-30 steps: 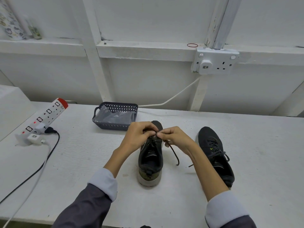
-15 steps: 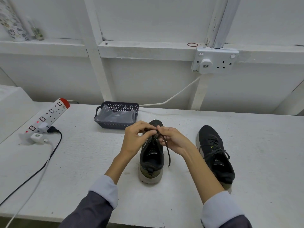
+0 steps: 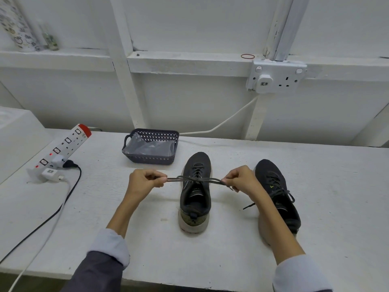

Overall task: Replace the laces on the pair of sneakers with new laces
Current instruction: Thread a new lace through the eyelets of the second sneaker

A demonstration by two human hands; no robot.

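Observation:
Two dark sneakers stand on the white table, toes pointing away from me. The left sneaker is in the middle, with a dark lace threaded through its eyelets. Its two ends are stretched taut sideways over the tongue. My left hand pinches the lace's left loop, and my right hand pinches the right loop. The right sneaker sits beside my right wrist, laced, with loose lace ends trailing toward the table.
A dark perforated basket lined with clear plastic stands behind the left sneaker. A white power strip with plugs and cables lies at the left. A wall socket with a white cable is on the back wall.
My hands were together over the left sneaker's tongue. They have pulled apart to either side, drawing the lace tight in a horizontal line.

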